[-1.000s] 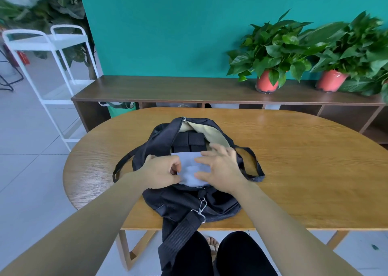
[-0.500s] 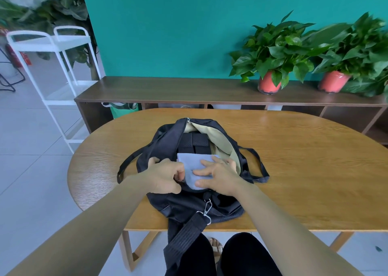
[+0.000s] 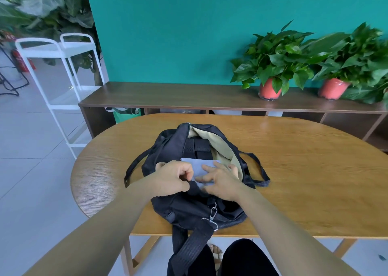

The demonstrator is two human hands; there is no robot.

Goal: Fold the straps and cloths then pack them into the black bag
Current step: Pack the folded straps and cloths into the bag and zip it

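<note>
The black bag (image 3: 189, 208) lies open at the wooden table's (image 3: 304, 170) near edge, with wide tabletop to its right. In its mouth the flat right hand (image 3: 222, 183) presses the folded blue cloth (image 3: 197, 165). The curled left hand (image 3: 172, 177) pinches the bag's near rim.

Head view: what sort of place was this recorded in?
Likely an office lounge or showroom-like indoor room, though not certain: an oval wooden table, a low dark shelf unit carrying potted plants against a teal wall, and a white metal cart.
</note>
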